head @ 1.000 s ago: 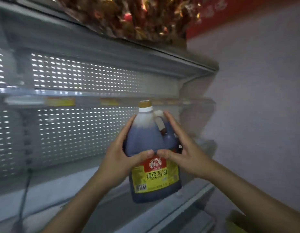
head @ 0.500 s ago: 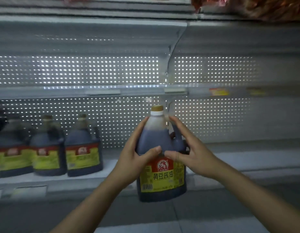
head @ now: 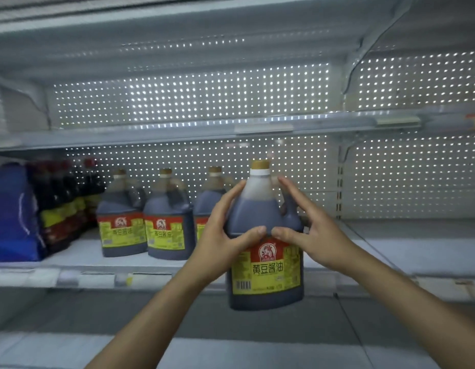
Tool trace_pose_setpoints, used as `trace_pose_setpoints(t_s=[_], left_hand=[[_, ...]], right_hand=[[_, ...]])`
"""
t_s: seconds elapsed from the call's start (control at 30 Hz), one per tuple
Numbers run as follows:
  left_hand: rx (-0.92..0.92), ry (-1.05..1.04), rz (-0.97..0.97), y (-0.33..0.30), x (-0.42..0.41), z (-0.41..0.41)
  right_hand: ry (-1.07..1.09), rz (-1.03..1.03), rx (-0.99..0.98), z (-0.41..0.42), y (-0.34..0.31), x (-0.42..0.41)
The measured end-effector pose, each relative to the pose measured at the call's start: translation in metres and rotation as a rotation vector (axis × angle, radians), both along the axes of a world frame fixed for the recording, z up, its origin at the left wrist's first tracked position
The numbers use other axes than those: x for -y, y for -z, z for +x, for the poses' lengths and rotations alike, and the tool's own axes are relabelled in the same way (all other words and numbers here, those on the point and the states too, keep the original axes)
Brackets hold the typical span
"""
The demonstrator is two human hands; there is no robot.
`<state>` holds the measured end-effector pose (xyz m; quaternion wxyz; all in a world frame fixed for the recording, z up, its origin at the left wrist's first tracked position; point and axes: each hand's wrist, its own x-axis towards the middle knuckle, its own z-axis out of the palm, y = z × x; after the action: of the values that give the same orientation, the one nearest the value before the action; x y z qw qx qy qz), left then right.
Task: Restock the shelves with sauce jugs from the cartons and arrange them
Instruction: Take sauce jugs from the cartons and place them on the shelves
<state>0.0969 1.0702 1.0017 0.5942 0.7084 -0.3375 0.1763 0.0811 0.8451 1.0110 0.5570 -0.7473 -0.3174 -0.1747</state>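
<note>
Three jugs [head: 148, 217] already stand in a row on the shelf [head: 82, 254]. Both my left hand [head: 225, 235] and right hand [head: 308, 233] clasp a fourth jug [head: 265, 259], held in front of the shelf edge, right of that row. Open shelf beyond it suggests more remain.

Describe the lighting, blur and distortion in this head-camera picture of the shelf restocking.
Head view: dim overall, the brightest light coming as dots through the perforated back panel. The held soy sauce jug and both hands, left hand and right hand, are fairly sharp. The blue pack and dark bottles at the left edge are smeared. Wide-angle bending curves the shelf edge.
</note>
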Motion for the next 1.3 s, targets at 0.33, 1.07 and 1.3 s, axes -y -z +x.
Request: trace_pose_setpoints(t_s=[0.33, 1.07, 1.3], left_hand=[[-0.026, 0.039, 0.023, 0.005, 0.033, 0.050], [0.113, -0.395, 0.235, 0.022, 0.056, 0.128], [0.150, -0.485, 0.316, 0.025, 0.059, 0.138]], right_hand=[[0.048, -0.034, 0.025, 0.055, 0.003, 0.038], [-0.206, -0.046, -0.032, 0.184, 0.020, 0.064], [-0.137, -0.121, -0.040, 0.189, 0.016, 0.072]])
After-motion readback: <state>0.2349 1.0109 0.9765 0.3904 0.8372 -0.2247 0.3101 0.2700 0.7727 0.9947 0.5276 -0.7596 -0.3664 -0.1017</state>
